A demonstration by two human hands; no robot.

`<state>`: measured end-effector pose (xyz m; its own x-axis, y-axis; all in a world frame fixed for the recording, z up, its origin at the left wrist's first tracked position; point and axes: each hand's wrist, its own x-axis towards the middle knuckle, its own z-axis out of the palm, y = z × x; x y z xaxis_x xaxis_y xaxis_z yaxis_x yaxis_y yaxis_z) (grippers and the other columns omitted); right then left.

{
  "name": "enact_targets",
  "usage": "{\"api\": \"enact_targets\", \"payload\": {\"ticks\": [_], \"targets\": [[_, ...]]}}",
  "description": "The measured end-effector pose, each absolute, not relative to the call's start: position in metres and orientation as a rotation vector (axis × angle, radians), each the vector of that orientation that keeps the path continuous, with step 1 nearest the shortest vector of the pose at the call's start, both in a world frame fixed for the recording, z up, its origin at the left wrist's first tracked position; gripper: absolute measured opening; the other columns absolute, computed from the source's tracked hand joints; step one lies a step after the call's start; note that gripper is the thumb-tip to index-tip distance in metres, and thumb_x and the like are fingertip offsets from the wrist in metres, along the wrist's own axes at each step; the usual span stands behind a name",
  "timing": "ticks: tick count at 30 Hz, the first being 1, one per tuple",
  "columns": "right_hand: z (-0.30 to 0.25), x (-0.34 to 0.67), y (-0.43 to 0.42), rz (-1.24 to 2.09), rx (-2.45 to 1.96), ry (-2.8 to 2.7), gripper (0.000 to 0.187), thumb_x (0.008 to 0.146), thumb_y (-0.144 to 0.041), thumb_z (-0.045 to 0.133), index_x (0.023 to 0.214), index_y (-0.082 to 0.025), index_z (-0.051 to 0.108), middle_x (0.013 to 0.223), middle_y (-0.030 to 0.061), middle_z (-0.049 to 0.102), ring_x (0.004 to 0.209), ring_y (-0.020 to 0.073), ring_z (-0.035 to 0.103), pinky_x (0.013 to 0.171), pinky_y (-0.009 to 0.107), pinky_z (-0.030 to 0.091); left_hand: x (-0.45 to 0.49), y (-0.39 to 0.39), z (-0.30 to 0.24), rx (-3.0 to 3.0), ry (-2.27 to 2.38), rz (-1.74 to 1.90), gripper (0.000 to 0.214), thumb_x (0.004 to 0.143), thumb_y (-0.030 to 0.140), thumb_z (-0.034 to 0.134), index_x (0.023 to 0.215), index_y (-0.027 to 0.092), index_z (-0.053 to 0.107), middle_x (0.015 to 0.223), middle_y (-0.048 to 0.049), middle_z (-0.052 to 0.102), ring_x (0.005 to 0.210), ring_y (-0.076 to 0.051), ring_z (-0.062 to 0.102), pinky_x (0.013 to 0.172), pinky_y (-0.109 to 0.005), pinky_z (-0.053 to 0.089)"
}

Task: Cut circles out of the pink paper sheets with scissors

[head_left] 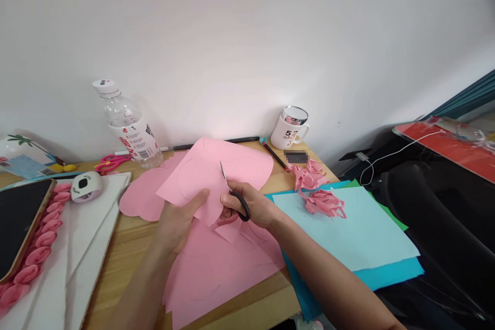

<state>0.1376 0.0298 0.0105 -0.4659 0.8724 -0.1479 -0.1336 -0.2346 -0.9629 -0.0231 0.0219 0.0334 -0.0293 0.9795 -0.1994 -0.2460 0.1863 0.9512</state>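
My left hand (pixel 178 224) grips the near left edge of a pink paper sheet (pixel 216 167), thumb on top. Faint pencil curves are drawn on that sheet, which is raised and bent over the table. In my right hand (pixel 251 203) is a pair of scissors with black handles (pixel 242 206). One silver blade lies over the pink sheet and points away from me; the other blade is hidden. A small flap of paper hangs below the scissors. Beneath lie more pink sheets (pixel 216 278) with pencil lines, and a pink piece with a scalloped edge (pixel 145 193).
Left stand a plastic bottle (pixel 133 131), pink scissors (pixel 113 164), a white round gadget (pixel 87 187) and a phone (pixel 25 221) beside rolled pink paper flowers (pixel 45 240). Right are a mug (pixel 289 129), pink scraps (pixel 323 201) and blue sheets (pixel 348 237). A wall (pixel 240 51) rises behind.
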Motion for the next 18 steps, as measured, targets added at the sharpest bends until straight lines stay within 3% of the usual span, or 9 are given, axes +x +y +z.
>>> {"api": "enact_targets", "payload": {"ticks": [7,18], "targets": [[0.0112,0.1374,0.0300,1.759,-0.984,-1.312,0.043,0.068,-0.053,0.073,0.077,-0.014,0.058,0.063,-0.0006,0.057,0.059,0.0120,0.054,0.053,0.023,0.040,-0.0230,0.0217,0.0300,0.863,1.136,1.221,0.051,0.057,0.028,0.082,0.106,0.018,0.068,0.101,-0.0086,0.073,0.111,-0.029,0.060,0.096,-0.041,0.047],[0.0127,0.1374,0.0295,1.762,-0.983,-1.303,0.044,0.066,-0.055,0.073,0.074,-0.015,0.056,0.061,-0.0011,0.056,0.058,0.0119,0.054,0.054,0.024,0.042,-0.0226,0.0216,0.0310,0.832,1.112,1.220,0.047,0.057,0.026,0.081,0.101,0.018,0.069,0.102,-0.0083,0.073,0.115,-0.029,0.058,0.099,-0.040,0.044]]}}
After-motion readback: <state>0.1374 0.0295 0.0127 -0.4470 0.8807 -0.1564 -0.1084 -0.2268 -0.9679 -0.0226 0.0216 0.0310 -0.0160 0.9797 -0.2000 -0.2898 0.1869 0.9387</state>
